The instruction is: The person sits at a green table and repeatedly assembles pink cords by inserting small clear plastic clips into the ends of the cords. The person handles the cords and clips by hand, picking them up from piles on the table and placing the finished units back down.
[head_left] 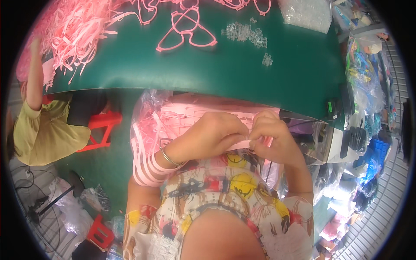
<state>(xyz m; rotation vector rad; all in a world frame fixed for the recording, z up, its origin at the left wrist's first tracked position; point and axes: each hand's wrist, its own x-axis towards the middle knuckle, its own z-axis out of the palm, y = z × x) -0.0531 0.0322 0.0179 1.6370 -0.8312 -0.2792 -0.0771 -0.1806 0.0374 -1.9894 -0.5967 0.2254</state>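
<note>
My left hand [216,132] and my right hand [274,138] are close together in front of my chest. Both are closed, with fingertips pinching a flat pink strap [238,145] stretched between them. What lies under the fingertips is hidden. Several pink straps [145,167] loop down past my left forearm, near a metal bangle [168,157] on that wrist. Just beyond my hands, below the table edge, a pile of pink straps [190,106] lies with a clear plastic bag [149,100] at its left side.
The green table [186,71] carries pink heart-shaped frames [186,31], a heap of pink straps [82,39], small clear plastic pieces [245,34] and a clear bag [307,14]. At left sits another person in a green top [43,136], near a red stool [102,130]. Bagged goods [364,73] crowd the right.
</note>
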